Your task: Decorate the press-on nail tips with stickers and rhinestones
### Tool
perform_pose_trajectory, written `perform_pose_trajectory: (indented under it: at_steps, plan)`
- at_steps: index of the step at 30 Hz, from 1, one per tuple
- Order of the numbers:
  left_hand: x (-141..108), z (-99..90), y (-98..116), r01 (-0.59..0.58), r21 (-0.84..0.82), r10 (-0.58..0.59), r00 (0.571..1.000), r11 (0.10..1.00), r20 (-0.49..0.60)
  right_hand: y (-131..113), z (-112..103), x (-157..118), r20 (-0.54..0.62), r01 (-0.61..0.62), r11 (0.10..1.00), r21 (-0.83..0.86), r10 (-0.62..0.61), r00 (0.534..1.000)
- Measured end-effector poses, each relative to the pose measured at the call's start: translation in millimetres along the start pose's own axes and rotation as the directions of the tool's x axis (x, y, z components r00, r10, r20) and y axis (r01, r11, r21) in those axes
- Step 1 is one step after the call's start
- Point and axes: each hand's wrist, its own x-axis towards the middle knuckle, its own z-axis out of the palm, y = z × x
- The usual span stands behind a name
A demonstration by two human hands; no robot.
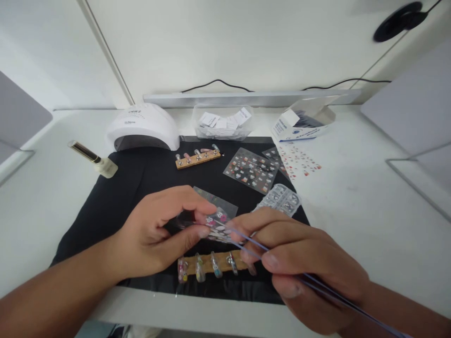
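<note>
My left hand (155, 230) pinches a clear sticker sheet (221, 223) with pink and white designs, thumb below and index finger above. My right hand (303, 263) is closed around purple tweezers (313, 281), whose tips reach the sheet between the hands. Whether the tips grip a sticker cannot be made out. Below the sheet lies a wooden strip (206, 264) bearing several decorated nail tips, its right end partly behind my right fingers. Another transparent sheet (227, 205) rests on the black mat (155, 176) just beyond my left fingertips.
Farther back are a white lamp (144, 124), a clear box of packets (223, 134) and an open carton (299, 131). A polish bottle (105, 166) stands left. A second nail strip (198, 160), sticker sheets (251, 170) and a compartment case (281, 199) lie beyond my hands.
</note>
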Motion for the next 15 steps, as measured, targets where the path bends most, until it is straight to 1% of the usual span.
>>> perform_pose_trajectory:
  at_steps: [3,5,9,12,15]
  plan:
    - [0.3,1.9,1.4,0.022,-0.023,-0.022,0.999,0.999,-0.025,-1.8,3.8,-1.7,-0.048,-0.034,0.998,0.056,0.036,0.998]
    - [0.0,3.0,2.1,0.044,-0.048,-0.046,0.998,0.998,-0.032,-3.1,7.6,-2.2,-0.092,-0.057,0.991,0.122,0.068,0.993]
    - [-0.9,4.8,4.8,0.062,-0.104,-0.065,0.998,0.993,-0.021,-5.0,13.6,-0.8,-0.204,-0.109,0.949,0.295,0.174,0.963]
    - [-0.8,5.9,8.0,0.084,-0.129,-0.085,0.996,0.988,-0.004,-7.5,13.2,2.0,-0.192,-0.169,0.913,0.37,0.253,0.948]
    - [-1.1,6.9,10.6,0.102,-0.157,-0.102,0.995,0.982,0.007,-10.2,10.3,3.7,-0.153,-0.229,0.89,0.394,0.309,0.939]
